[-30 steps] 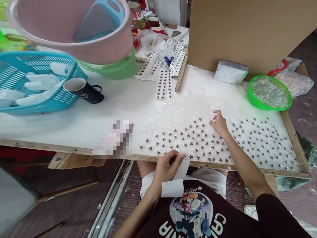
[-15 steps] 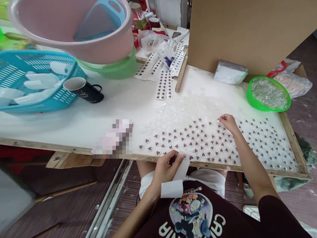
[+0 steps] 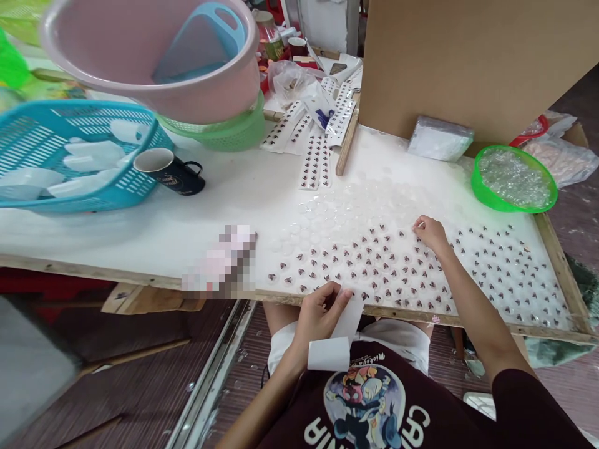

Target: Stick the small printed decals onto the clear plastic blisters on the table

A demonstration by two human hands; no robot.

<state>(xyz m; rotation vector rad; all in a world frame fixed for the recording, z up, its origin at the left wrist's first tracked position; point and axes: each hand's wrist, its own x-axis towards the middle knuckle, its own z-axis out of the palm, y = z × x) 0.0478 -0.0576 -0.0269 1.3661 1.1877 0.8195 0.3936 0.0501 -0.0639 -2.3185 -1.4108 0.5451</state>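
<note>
My left hand [image 3: 322, 315] is closed on a white strip of sticker backing paper [image 3: 349, 310] at the table's front edge. The strip hangs down, with its loose end folded near the wrist. Over the table, my right hand [image 3: 430, 232] is in a pinch, its fingertips low among clear round discs [image 3: 322, 209]. What lies between those fingertips is hidden. Small dark-printed stickers [image 3: 353, 274] sit on many discs, in rows in front of and right of that hand. Discs farther back and left are bare.
Sticker sheets [image 3: 314, 165] lie at the back by a wooden strip [image 3: 347, 143]. A green bowl [image 3: 477, 187] of clear pieces stands at right. Left are a dark mug [image 3: 185, 181], a blue basket [image 3: 116, 187] and a pink basin [image 3: 224, 100]. A cardboard panel [image 3: 468, 62] rises behind.
The view has shifted slightly, so everything appears a little farther right. A tiny dark-printed piece showed at my right fingertips before; now it is not visible there. My left hand keeps its hold.
</note>
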